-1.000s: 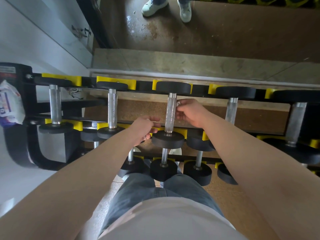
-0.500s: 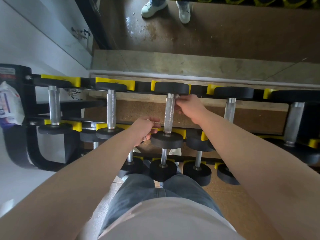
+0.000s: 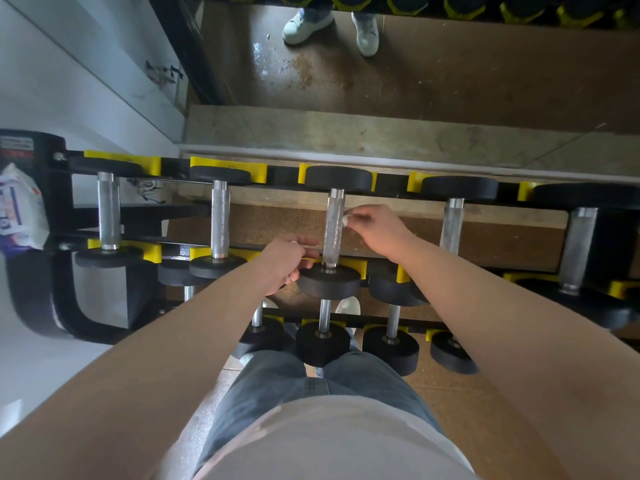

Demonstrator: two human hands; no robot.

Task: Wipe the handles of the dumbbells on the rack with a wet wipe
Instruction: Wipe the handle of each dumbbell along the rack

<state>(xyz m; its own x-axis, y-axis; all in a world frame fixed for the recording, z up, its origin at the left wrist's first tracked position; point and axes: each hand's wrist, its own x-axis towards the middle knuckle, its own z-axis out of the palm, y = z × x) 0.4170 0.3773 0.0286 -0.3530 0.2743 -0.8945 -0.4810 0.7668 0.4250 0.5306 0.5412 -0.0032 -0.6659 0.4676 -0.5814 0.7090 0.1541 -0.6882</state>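
One cam only: head-worn, wide-angle, aimed fwd & steeply down past the wearer's shirt [image 3: 329, 441] and jeans [image 3: 277, 386]. The rack [image 3: 59, 202] lies close, within reach, running left-right across mid-frame; its ends bow w/ the lens. Both forearms enter from the bottom corners, left hand [image 3: 287, 261] and right hand [image 3: 377, 230] both near centre. A mirror [image 3: 450, 81] behind the rack fills the top, shoes [image 3: 304, 26] reflected.

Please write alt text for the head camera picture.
A right hand pinches a white wipe against the middle dumbbell handle on a black and yellow rack. The left hand is by the handle's near end.
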